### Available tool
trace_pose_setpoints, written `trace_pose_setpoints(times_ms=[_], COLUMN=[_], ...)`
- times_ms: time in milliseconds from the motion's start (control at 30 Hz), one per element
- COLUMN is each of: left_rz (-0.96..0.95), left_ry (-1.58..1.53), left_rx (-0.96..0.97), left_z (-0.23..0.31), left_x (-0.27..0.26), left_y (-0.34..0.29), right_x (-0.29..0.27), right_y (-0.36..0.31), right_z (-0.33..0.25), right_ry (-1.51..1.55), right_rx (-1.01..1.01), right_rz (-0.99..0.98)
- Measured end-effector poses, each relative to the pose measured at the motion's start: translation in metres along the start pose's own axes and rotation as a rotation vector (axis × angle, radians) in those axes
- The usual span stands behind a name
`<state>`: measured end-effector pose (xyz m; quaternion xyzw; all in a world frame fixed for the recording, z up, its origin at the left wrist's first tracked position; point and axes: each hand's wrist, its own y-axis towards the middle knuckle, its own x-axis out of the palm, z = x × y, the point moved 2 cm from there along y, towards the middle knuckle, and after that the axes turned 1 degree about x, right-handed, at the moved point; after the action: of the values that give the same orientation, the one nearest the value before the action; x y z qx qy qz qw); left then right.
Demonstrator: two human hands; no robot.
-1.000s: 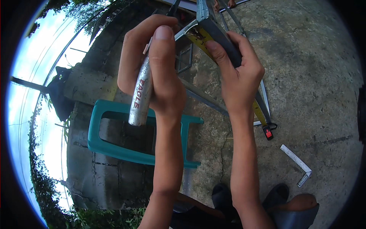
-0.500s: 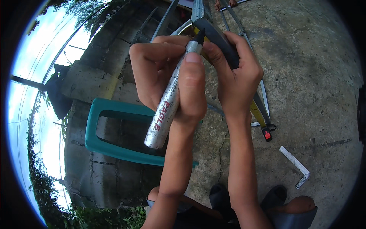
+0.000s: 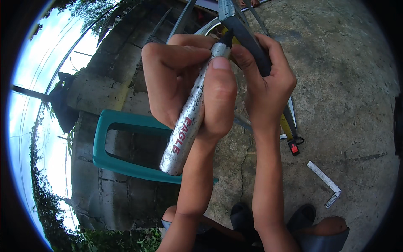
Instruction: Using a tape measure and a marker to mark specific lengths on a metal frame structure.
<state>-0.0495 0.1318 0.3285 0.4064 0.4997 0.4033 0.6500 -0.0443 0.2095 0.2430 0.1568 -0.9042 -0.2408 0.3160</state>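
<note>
Concrete floor [image 3: 357,92], mottled grey-brown, cracked; block wall [image 3: 142,201], grey, left of the metal bar. All places refer to that bar.

Left hand [image 3: 216,109]: grasping the marker, thumb along its barrel, fingers curled on the far side; just left of the bar.

Marker [image 3: 180,130]: silver cylinder, scuffed and dark-flecked, red and dark lettering; blunt rounded butt toward the wearer, black tapered end aimed up at the bar. Held aslant, near the bar's left side; cannot tell whether the tip touches.

Right hand [image 3: 273,88]: clasping the bar's near end, thumb on the left, fingers on the right.

Metal bar [image 3: 247,40]: grey, straight-edged, dark near face.

Tape measure [image 3: 293,148]: yellow blade, black case with red patch; below right of the bar.

L-shaped square [image 3: 323,178]: silver; farther below right.

Stool [image 3: 134,171]: teal; below left.

Sandals [image 3: 303,215]: dark; well below.
</note>
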Motion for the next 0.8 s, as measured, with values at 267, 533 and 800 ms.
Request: trace_pose_setpoints(times_ms=[267, 533, 800], left_rz=[-0.022, -0.002, 0.002], left_ry=[0.018, 0.058, 0.067], left_rx=[0.009, -0.024, -0.046], left_z=[0.0003, 0.0016, 0.0019], left_x=[0.0047, 0.0025, 0.0076], left_y=[0.0029, 0.0022, 0.0009], right_x=[-0.003, -0.0019, -0.0052], right_y=[0.0013, -0.0003, 0.001], right_z=[0.0032, 0.0012, -0.0002], right_ry=[0.057, 0.055, 0.044], right_rx=[0.034, 0.083, 0.081], right_rz=[0.006, -0.036, -0.03])
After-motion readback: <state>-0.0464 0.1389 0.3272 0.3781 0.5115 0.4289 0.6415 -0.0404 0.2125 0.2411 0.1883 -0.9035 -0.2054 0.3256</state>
